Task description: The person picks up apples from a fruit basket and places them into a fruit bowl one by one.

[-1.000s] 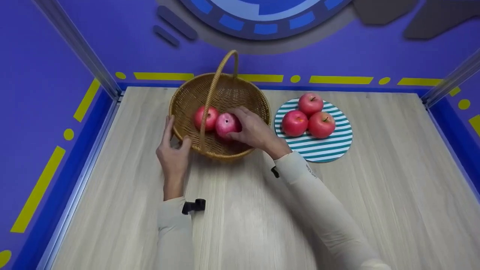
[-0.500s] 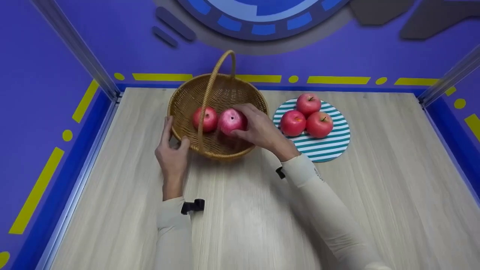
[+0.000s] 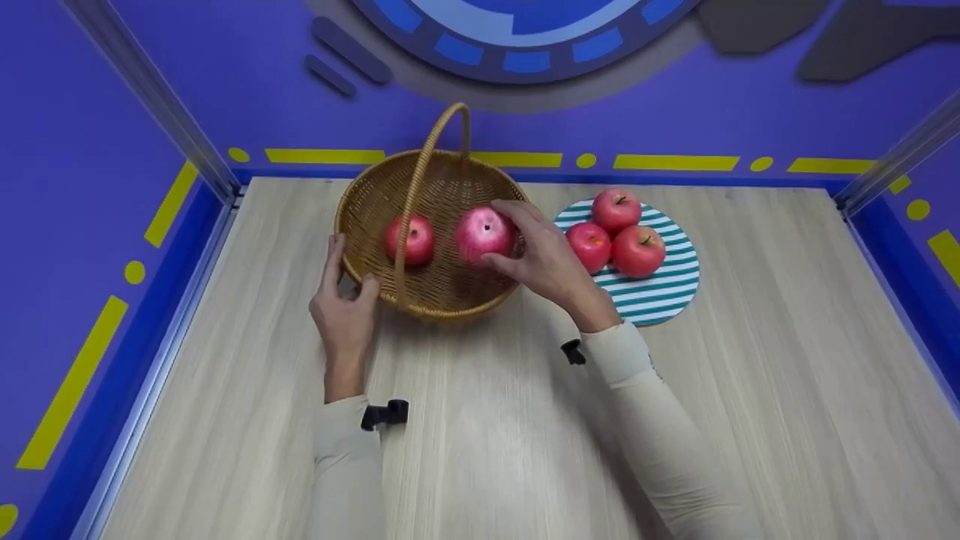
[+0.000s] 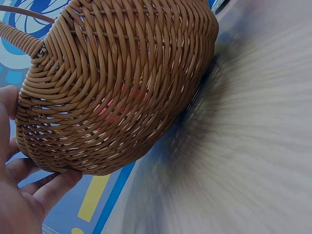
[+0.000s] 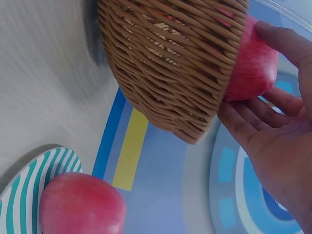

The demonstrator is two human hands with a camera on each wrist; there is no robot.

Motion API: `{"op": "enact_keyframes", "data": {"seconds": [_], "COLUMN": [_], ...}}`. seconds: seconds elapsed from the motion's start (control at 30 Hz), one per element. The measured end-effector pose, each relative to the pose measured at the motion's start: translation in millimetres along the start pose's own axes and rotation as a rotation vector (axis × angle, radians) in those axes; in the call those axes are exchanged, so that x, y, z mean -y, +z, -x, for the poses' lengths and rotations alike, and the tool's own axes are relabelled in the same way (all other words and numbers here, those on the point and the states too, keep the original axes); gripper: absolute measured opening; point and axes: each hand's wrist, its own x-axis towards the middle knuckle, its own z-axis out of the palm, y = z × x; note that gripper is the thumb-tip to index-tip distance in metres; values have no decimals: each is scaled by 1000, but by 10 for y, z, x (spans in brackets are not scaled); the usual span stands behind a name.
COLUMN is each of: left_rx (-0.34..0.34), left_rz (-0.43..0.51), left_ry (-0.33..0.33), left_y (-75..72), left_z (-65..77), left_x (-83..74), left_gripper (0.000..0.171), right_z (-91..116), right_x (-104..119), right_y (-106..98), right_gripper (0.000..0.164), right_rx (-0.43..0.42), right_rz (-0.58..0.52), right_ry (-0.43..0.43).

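Observation:
In the head view, a brown wicker basket with an arched handle stands at the back left of the table. My left hand holds its left rim, thumb on the near side; the left wrist view shows the fingers against the woven wall. My right hand grips an apple between thumb and fingers at the basket's right side. That apple stands partly above the rim in the right wrist view. Another apple lies in the basket, left of the held one and partly behind the handle.
A round green-and-white striped mat lies right of the basket. Three apples sit together on it: a back one, a left one and a right one. A blue wall closes the table's back.
My right hand has moved right with its apple, away from the apple lying in the basket, and the apple looks lifted a little. The left hand stays at the rim.

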Motion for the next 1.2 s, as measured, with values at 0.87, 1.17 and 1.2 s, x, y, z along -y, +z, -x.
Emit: {"op": "enact_keyframes", "data": {"seconds": [0.87,1.17,1.2], "left_rx": [12,16,18], "left_rz": [27,30,30], "left_ry": [34,23,16], "left_y": [4,3,2], "left_z": [4,1,-2], "left_x": [10,19,23], "left_gripper": [65,65,65], "right_z": [417,482,481], "right_x": [-62,-163,-173], "right_y": [-354,-402,-409], "right_gripper": [77,76,76], "right_rx": [-328,-369,-375], "right_rz": [6,19,20], "right_ry": [-18,17,22]}}
